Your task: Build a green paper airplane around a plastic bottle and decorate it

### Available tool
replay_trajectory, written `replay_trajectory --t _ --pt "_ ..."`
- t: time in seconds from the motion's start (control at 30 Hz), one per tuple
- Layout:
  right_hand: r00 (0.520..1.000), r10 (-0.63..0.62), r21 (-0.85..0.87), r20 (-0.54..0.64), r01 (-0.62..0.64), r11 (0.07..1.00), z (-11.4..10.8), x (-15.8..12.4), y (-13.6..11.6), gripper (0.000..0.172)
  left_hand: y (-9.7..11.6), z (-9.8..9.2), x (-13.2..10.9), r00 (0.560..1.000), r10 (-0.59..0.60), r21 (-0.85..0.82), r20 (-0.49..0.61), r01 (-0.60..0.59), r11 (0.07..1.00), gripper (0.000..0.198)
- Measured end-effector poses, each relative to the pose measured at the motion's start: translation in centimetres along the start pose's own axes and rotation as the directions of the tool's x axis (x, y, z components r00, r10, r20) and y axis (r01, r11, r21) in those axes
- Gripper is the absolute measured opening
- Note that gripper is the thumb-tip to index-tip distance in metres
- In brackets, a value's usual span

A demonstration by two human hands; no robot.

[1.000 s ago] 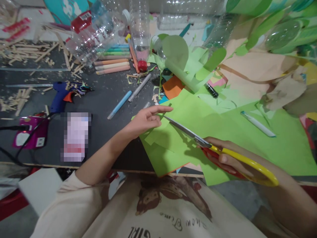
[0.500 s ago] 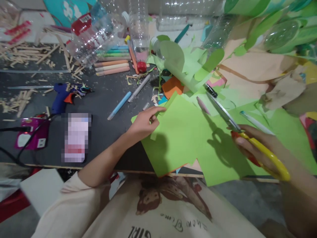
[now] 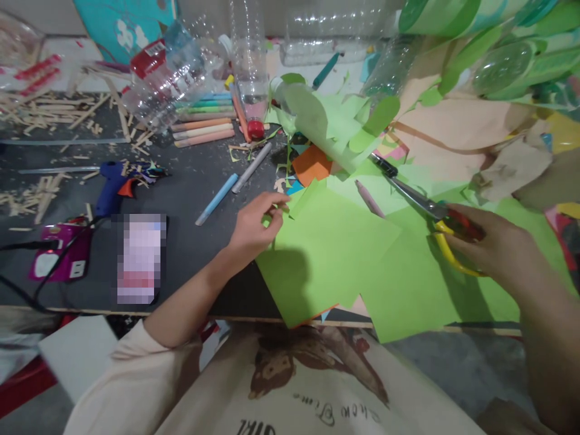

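Note:
My right hand [image 3: 492, 232] grips a pair of scissors [image 3: 437, 211] with yellow and red handles. The blades look closed and point to the upper left, over the green paper. My left hand [image 3: 256, 223] is at the left edge of a bright green paper sheet [image 3: 330, 248], its fingers loosely bent, with a gap between thumb and forefinger and nothing visible in them. More green paper [image 3: 421, 290] spreads to the right, under my right hand. A pinkish marker [image 3: 369, 198] lies on the paper, and an orange paper piece [image 3: 312, 164] is just behind the sheet.
A blue glue gun [image 3: 110, 186], a phone [image 3: 139, 258] and a purple power socket [image 3: 58, 252] are at left. Wooden sticks [image 3: 49, 109], pastel markers [image 3: 203, 132] and clear plastic bottles [image 3: 167, 78] lie behind. Green cut-outs and bottles [image 3: 502, 66] crowd the back right.
My right hand has moved up and turned the scissors flatter over the paper. My left hand has drawn slightly left, its forefinger now off the sheet's folded edge.

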State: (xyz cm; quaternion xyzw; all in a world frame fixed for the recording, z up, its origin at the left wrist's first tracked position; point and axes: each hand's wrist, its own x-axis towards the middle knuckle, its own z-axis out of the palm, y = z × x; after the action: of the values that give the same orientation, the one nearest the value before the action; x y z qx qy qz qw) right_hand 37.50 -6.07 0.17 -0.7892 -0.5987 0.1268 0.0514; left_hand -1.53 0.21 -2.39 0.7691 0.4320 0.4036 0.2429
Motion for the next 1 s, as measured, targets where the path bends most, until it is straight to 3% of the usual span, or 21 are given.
replay_trajectory --t 0.1,0.2,0.3,0.4,0.47,0.67,0.8,0.83,0.9,1.0 --pt "0.964 -0.24 -0.204 -0.116 0.213 0.956 0.8 -0.1 0.2 0.047 0.4 0.2 -0.2 0.984 0.169 0.041 0.056 -0.172 0.984 0.017" --pt "0.882 -0.361 -0.34 -0.302 0.254 0.906 1.7 -1.4 -1.8 0.038 0.7 0.3 -0.4 0.945 0.307 0.021 0.116 -0.311 0.95 0.016" --pt "0.822 -0.411 -0.325 -0.395 0.294 0.899 2.4 -3.2 -5.2 0.029 0.8 0.2 -0.4 0.926 0.344 0.019 0.156 -0.351 0.936 0.018" --pt "0.748 -0.607 -0.122 -0.268 0.598 0.792 3.3 -4.7 -8.3 0.027 0.8 0.0 -0.3 0.938 0.313 0.05 0.147 -0.324 0.945 0.022" --pt "0.694 -0.697 -0.048 -0.181 0.702 0.711 4.3 -5.4 -9.8 0.027 0.8 -0.1 -0.2 0.944 0.299 0.064 0.143 -0.31 0.949 0.027" --pt "0.643 -0.764 0.031 -0.054 0.766 0.642 6.8 -5.6 -12.2 0.037 1.0 -0.3 -0.1 0.951 0.288 0.089 0.113 -0.299 0.95 0.034" --pt "0.616 -0.788 0.207 0.001 0.77 0.603 6.2 -3.7 -12.4 0.036 1.3 -0.3 -0.1 0.937 0.321 0.134 0.135 -0.338 0.932 0.033" --pt "0.619 -0.785 0.245 -0.01 0.763 0.598 5.8 -3.1 -12.2 0.035 1.3 -0.3 -0.2 0.935 0.322 0.144 0.149 -0.343 0.928 0.034" --pt "0.703 -0.697 0.247 -0.137 0.706 0.664 5.0 -1.6 -11.6 0.029 1.2 -0.1 -0.3 0.931 0.315 0.159 0.186 -0.345 0.925 0.033" --pt "0.858 -0.461 0.112 -0.225 0.493 0.863 4.4 0.2 -10.7 0.023 0.7 0.2 -0.5 0.912 0.29 0.163 0.29 -0.346 0.924 0.033"
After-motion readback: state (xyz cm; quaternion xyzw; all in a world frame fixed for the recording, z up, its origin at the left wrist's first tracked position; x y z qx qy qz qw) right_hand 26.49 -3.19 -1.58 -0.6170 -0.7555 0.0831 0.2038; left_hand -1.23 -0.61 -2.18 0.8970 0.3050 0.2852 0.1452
